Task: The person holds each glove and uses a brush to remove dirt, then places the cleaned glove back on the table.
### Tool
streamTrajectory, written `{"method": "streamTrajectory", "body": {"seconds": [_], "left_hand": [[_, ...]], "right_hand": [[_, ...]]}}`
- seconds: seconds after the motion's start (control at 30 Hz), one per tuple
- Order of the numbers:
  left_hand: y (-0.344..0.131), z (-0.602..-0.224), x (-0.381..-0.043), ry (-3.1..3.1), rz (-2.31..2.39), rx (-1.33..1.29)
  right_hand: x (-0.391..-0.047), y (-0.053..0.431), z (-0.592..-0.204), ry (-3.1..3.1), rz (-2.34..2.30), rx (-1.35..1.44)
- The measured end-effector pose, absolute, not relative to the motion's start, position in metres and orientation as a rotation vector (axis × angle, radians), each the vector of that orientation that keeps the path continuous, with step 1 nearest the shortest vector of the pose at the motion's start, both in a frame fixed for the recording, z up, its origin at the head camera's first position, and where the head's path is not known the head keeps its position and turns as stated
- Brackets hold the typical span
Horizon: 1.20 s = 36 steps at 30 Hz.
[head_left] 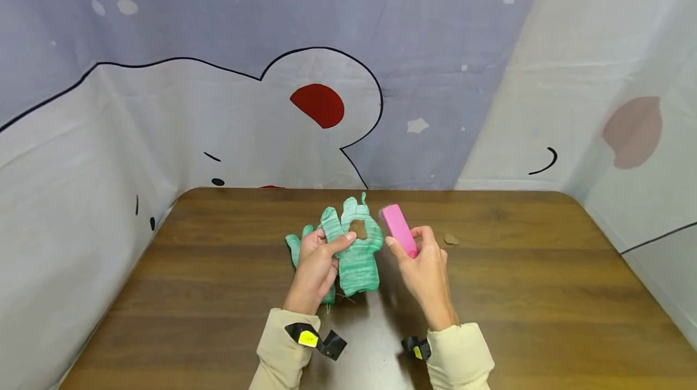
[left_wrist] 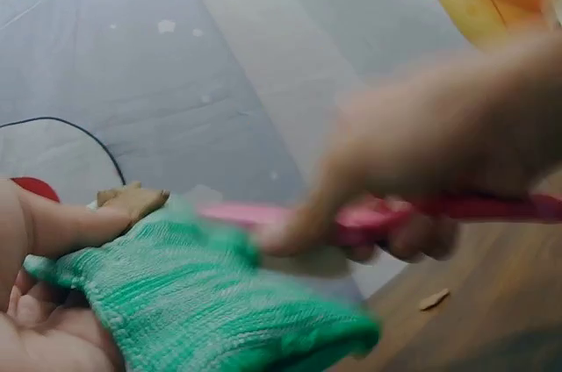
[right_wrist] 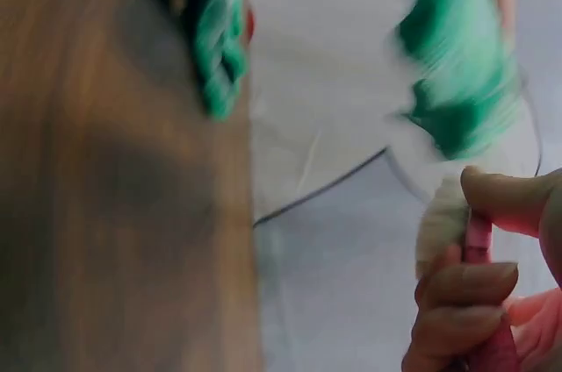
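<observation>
My left hand (head_left: 314, 269) pinches a green knitted glove (head_left: 359, 269), held up over the table with its fingers pointing away. A flat brown piece (head_left: 357, 228) lies on the glove, the left thumb at its edge; in the left wrist view the brown piece (left_wrist: 133, 201) stands out from the fabric. My right hand (head_left: 427, 269) grips a pink brush (head_left: 399, 228) just right of the glove. Pale bristles (right_wrist: 442, 225) show on the brush in the right wrist view. A second green glove (head_left: 294, 247) is partly hidden behind the left hand.
The wooden table (head_left: 218, 317) reaches back to a printed cloth wall (head_left: 425, 63). A small brown scrap (head_left: 451, 239) lies on the table to the right of the right hand. Loose threads (head_left: 345, 298) hang near the gloves' cuffs.
</observation>
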<state>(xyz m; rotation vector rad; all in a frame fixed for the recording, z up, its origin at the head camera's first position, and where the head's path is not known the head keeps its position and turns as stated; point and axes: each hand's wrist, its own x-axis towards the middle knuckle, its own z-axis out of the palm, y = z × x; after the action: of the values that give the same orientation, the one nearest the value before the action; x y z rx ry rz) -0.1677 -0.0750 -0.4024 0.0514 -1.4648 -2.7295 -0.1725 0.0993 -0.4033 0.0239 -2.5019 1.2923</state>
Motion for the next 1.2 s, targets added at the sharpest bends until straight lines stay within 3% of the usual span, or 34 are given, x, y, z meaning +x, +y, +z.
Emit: {"method": "streamTrajectory", "body": {"seconds": [0.13,0.43,0.67,1.2], "left_hand": [[-0.076,-0.403,-0.168,-1.439,-2.753,0.041],[-0.074,-0.403,-0.168,-1.432,-2.797,0.013],[-0.073,-0.404,-0.168,-1.429,-2.831,-0.048],[-0.071,-0.403,-0.166,-1.512,-2.799,-0.027]], "right_hand": [[-0.176,0.105,-0.403,-2.471,1.446,-0.039],[-0.167,0.094,-0.391,-2.389,1.73,0.098],[-0.141,0.08,-0.347,-2.394,1.77,0.147],[-0.157,0.075,-0.389,-2.372,1.552,0.277]]}}
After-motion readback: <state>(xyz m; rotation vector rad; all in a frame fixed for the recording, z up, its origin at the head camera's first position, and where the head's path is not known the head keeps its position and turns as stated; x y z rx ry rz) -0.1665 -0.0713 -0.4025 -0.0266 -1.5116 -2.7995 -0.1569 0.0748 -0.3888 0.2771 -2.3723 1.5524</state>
